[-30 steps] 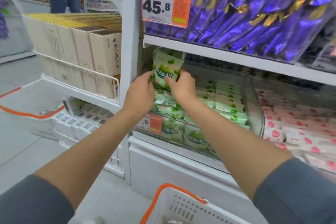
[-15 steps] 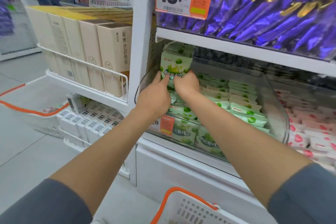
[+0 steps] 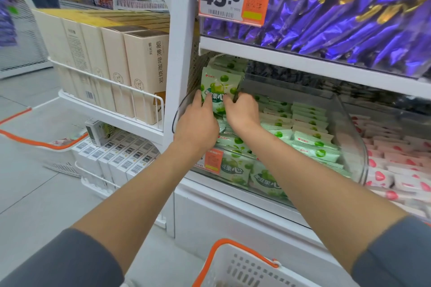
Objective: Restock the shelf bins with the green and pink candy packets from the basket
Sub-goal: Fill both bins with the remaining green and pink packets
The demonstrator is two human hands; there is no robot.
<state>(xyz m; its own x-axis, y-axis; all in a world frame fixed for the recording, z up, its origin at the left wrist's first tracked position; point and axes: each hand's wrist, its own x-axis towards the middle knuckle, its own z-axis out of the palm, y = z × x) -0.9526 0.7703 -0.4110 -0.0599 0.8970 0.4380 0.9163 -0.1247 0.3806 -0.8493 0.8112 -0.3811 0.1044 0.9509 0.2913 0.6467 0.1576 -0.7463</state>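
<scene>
Green packet (image 3: 220,85) upright (in bin (image 3: 358,147)), bottom pinched between left hand (image 3: 198,128), right hand (image 3: 242,113).

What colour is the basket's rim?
The rim is orange, seen best in the head view.

One upright candy packet (image 3: 219,87) in the clear bin (image 3: 349,137) printed pale green with darker green fruits and white lettering, flat packets (image 3: 379,177) right of the bin patterned white with pink-red spots, wrappers (image 3: 349,21) above the bin coloured purple and gold, basket (image 3: 247,270) below the bin white, rimmed orange.
</scene>
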